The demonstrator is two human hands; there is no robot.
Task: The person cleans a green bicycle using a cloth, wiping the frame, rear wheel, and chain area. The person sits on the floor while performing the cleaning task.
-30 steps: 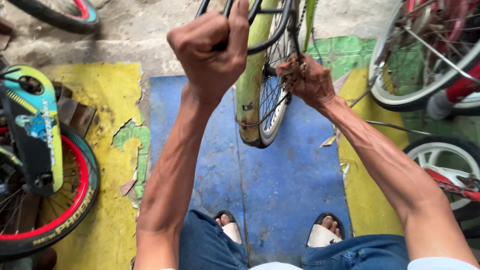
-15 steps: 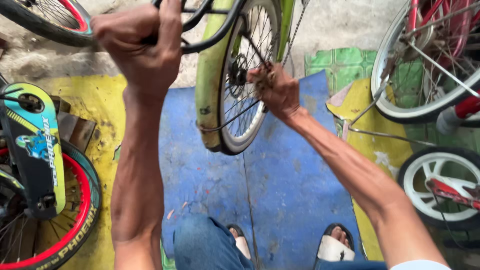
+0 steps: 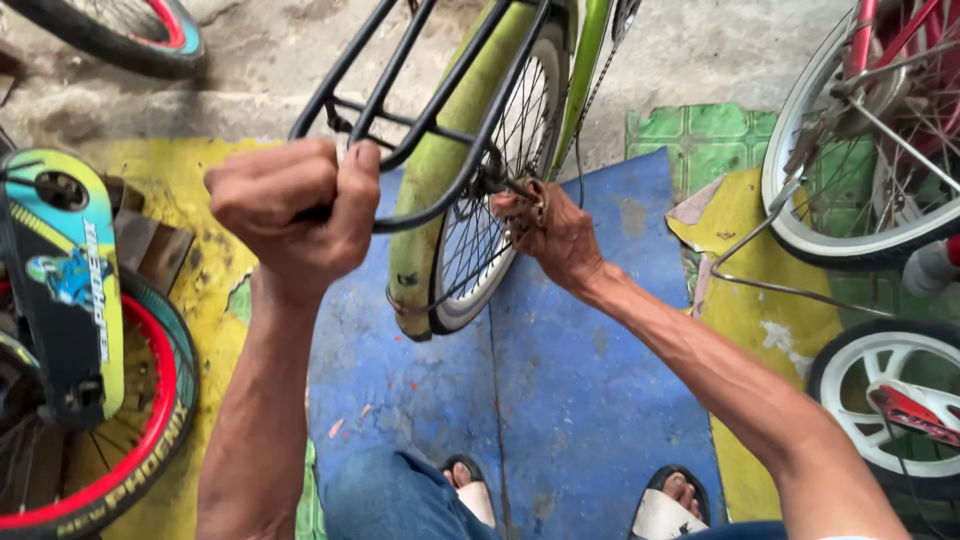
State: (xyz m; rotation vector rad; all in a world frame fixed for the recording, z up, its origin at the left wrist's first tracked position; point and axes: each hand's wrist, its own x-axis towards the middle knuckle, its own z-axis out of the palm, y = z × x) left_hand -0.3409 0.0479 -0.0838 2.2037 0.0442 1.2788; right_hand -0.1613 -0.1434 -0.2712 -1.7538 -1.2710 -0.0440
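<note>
Head view, looking down: left hand (image 3: pixel 290 215) clenched in a fist around the rear bar of a black carrier rack (image 3: pixel 400 110), fingers wrapped tight. Right hand (image 3: pixel 555 235) at the hub of the rear wheel (image 3: pixel 490 180), fingertips pinched together on a small part at the axle; which part cannot be told. Wheel stands under a green mudguard (image 3: pixel 445 160), over a blue mat (image 3: pixel 580 400). Yellow mat (image 3: pixel 190 180) to the left, with a small bicycle with red-rimmed tyre (image 3: pixel 100 440) on it. White-tyred wheel (image 3: pixel 860 160) and smaller white wheel (image 3: pixel 890 400) to the right. Sandalled feet (image 3: pixel 660 505) at the lower edge.
</note>
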